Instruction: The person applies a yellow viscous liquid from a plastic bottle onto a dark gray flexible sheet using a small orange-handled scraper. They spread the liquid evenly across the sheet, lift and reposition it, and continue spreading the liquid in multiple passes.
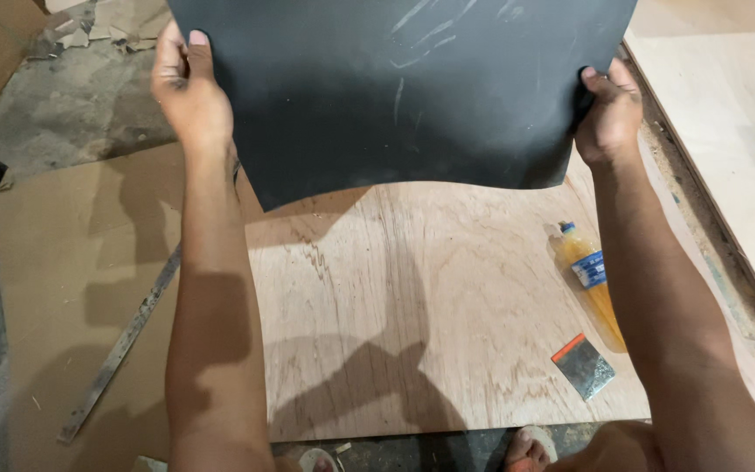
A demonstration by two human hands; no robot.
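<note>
Black sheet fills the upper middle of the frame, held up in the air above a plywood board that lies flat below it. Its surface is matt and dark, with a few pale scuff marks near the top centre. Its lower edge sags in a soft curve, lower at the two sides than in the middle, so the material looks thin and bendable.

At the upper left of the frame the left hand grips the sheet's left edge, thumb on the near face and the other fingers hidden behind it. At the upper right the right hand clasps the right edge the same way, thumb in front. Both forearms run down to the bottom of the frame, and their shadows fall across the wood.

On the right part of the board, just beside the right forearm, lies a plastic bottle of yellow liquid with a blue label, on its side. Near it, toward the lower right, lies a small grey scraper with an orange edge. Left of the board a long metal ruler rests slantwise on brown cardboard. Toes of a foot show at the bottom edge.
</note>
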